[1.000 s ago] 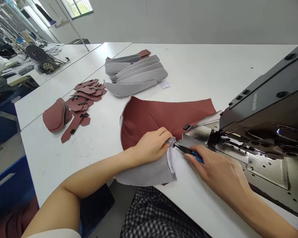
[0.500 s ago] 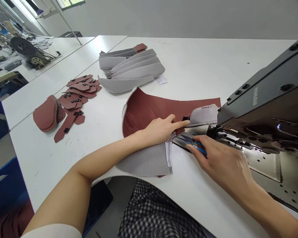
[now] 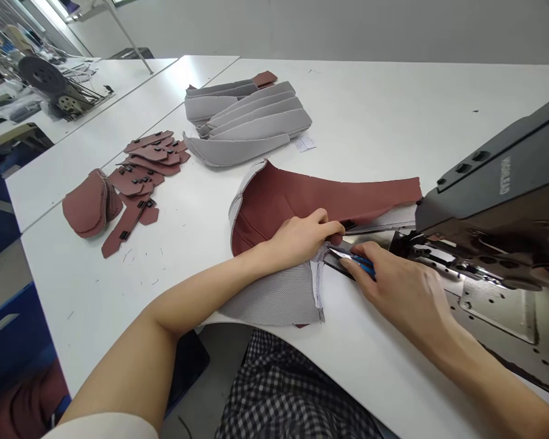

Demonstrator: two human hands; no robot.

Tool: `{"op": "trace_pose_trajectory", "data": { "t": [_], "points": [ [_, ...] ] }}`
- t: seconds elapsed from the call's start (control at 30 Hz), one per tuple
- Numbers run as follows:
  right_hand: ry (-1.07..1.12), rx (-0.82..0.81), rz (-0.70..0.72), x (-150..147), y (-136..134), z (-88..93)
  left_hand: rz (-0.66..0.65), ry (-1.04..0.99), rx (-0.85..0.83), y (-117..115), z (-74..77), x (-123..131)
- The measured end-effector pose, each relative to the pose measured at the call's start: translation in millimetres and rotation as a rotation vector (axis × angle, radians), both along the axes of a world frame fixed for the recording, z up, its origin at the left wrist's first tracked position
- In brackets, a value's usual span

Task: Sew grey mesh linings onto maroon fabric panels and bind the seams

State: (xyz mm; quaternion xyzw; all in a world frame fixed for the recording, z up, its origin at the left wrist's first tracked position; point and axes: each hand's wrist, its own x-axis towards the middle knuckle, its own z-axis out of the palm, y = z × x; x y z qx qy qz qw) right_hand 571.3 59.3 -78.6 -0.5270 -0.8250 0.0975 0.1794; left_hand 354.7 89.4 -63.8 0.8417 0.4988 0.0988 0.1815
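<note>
A dark red piece (image 3: 288, 195) with grey mesh fabric (image 3: 274, 296) attached lies on the white table beside the sewing machine (image 3: 507, 201). My left hand (image 3: 304, 238) is closed on the piece's edge, its index finger bent near a small black clip (image 3: 349, 224). In my right hand (image 3: 393, 274) are small blue-handled snips (image 3: 359, 261). Their blades point left and reach the seam corner by my left fingertips. Whether the tips touch the fabric is hard to tell.
Folded grey pieces (image 3: 251, 122) lie at the back. Red parts with black clips (image 3: 137, 183) and stacked rounded red pieces (image 3: 89, 204) are at the left. Thread scraps (image 3: 155, 281) dot the table (image 3: 96, 329). The machine bounds the right side.
My left index finger has curled in from its stretched-out pose. The red flap now covers most of the light grey patch, and the snips are closer to the seam. The view has shifted slightly.
</note>
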Motion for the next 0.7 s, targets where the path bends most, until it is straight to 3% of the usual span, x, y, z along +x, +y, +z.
{"op": "trace_pose_trajectory", "data": {
  "t": [0.1, 0.2, 0.27, 0.33, 0.4, 0.47, 0.57, 0.63, 0.7],
  "points": [
    [0.130, -0.052, -0.015, 6, -9, 5.8, 0.034, -0.135, 0.002, 0, -4.5, -2],
    [0.259, -0.071, -0.062, 14, -21, 12.1, 0.105, -0.459, -0.051, 0, -13.4, -7],
    [0.265, -0.049, -0.072, 14, -25, 13.4, 0.193, -0.662, -0.155, -1, -19.1, -11],
    [0.259, -0.037, -0.067, 12, -24, 12.6, 0.213, -0.721, -0.162, -5, -20.6, -13],
    [0.284, -0.017, -0.085, 10, -22, 11.7, 0.077, -0.567, -0.031, -8, -15.4, -13],
    [0.345, 0.040, -0.126, 12, -20, 12.0, -0.121, -0.258, 0.105, -9, -4.4, -11],
    [0.382, 0.134, -0.161, 20, -24, 12.8, -0.304, 0.110, 0.167, 1, 11.8, -11],
    [0.331, 0.152, -0.121, 26, -28, 10.9, -0.314, 0.133, 0.163, 16, 14.3, -15],
    [0.271, 0.150, -0.056, 30, -31, 6.5, -0.237, -0.005, 0.137, 30, 8.9, -25]
  ]
}}
